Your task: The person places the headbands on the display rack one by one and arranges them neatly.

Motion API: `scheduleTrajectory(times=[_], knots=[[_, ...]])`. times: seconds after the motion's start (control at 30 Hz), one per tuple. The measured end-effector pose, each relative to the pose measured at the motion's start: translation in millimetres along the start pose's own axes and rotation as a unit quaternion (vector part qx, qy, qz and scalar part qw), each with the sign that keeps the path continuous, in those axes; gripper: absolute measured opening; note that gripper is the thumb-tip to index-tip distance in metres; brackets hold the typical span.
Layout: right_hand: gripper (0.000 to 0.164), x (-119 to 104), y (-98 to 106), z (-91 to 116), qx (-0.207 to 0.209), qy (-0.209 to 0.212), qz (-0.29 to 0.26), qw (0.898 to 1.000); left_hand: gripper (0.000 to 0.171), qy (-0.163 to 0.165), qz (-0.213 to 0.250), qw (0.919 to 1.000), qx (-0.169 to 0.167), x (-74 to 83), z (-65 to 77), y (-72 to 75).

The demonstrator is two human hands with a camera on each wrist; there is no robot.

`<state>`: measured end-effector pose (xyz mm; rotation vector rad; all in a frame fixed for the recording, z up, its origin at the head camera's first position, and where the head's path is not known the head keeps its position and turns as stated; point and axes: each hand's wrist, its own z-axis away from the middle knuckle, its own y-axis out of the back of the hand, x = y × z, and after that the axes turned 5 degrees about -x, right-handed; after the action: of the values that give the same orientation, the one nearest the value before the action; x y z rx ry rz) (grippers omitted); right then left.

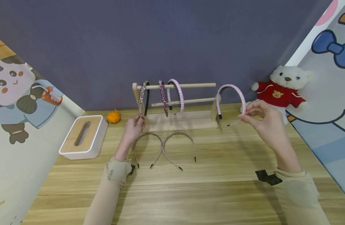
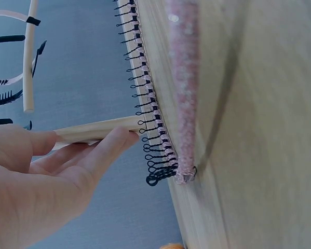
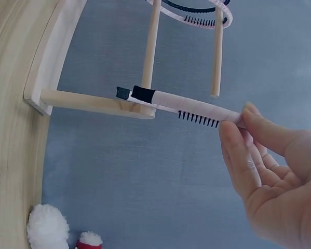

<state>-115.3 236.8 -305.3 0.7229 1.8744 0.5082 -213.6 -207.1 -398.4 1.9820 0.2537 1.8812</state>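
Between thumb and fingers, my right hand (image 1: 269,125) pinches one arm of a pale pink wrapped headband (image 1: 239,92). In the right wrist view, this headband (image 3: 194,106) shows small black comb teeth and dark tips near the stand's post. My left hand (image 1: 131,128) grips the left upright post (image 2: 100,129) of a wooden two-rod stand (image 1: 180,122). Over the upper rod hang a silver glittery headband (image 1: 141,97), a purple-pink sequined headband (image 1: 163,98) and another pale pink headband (image 1: 180,93). Two thin pinkish headbands (image 1: 148,133) lie side by side on the table in front of the stand.
A white tissue box (image 1: 97,142) with a wooden lid and an orange pompom-like ball (image 1: 114,116) are at the left. A white teddy bear (image 1: 287,79) in a red sweater sits at the back right. A dark wall (image 1: 172,40) rises behind the stand.
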Motion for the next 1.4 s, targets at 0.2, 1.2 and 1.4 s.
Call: scheduleTrajectory(times=[0.2,1.2,1.4], knots=[[0.029,-1.6,-0.2,0.0,0.002,-0.005,0.007,1.0,0.041,0.003,-0.001,1.0,-0.003,-0.3,-0.7,-0.4],[0.031,-33.3,-15.8,-36.0,0.012,0.02,-0.019,1.0,0.044,0.012,0.013,0.9998,-0.008,-0.7,-1.2,0.5],[0.031,-39.3,-23.6,-43.5,0.008,0.03,-0.021,0.999,0.042,0.009,0.017,0.9998,-0.008,-1.6,-1.7,0.5]])
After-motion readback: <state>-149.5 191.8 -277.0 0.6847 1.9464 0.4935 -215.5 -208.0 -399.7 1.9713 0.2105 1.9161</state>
